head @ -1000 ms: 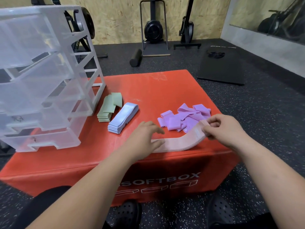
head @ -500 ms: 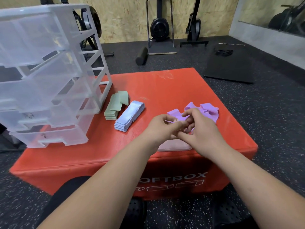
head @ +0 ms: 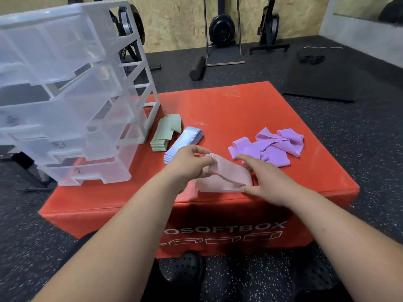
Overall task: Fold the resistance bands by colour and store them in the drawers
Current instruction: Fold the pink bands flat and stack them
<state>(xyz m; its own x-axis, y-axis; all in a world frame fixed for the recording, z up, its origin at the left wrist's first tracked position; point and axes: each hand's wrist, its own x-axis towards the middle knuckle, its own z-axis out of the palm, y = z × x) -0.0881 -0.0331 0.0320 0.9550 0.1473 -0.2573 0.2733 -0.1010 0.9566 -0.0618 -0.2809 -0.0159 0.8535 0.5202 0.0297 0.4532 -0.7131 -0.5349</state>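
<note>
Pink resistance band (head: 224,177), partly folded, at the near edge of the red soft box (head: 239,110), just in front of the person. The band's lower layers lie flat on the box top, while its upper layer rises to the left. The left grip (head: 192,162) pinches this raised left end between thumb and curled fingers, holding it clear of the surface. The right grip (head: 261,182) is released, with fairly straight fingers: it rests over the band's right-hand fold, the thumb tip touching the near edge and the forefinger stretched along the far edge. Just beyond the right grip, a loose, unfolded heap of purple bands (head: 268,147) lies on the box top. To the left of the left grip, a folded stack of light blue bands (head: 183,144) lies just beside a folded stack of green bands (head: 163,136), the topmost green band askew. A clear plastic drawer unit (head: 76,105) stands on the box's left corner, near the green stack; its lower drawers project further toward the viewer than the upper ones. The box front carries white lettering, partly hidden by the forearms. On the speckled dark floor beyond lie a black foam roller (head: 197,68) and a black mat (head: 322,83). Black clogs (head: 187,273) show below the box.
</note>
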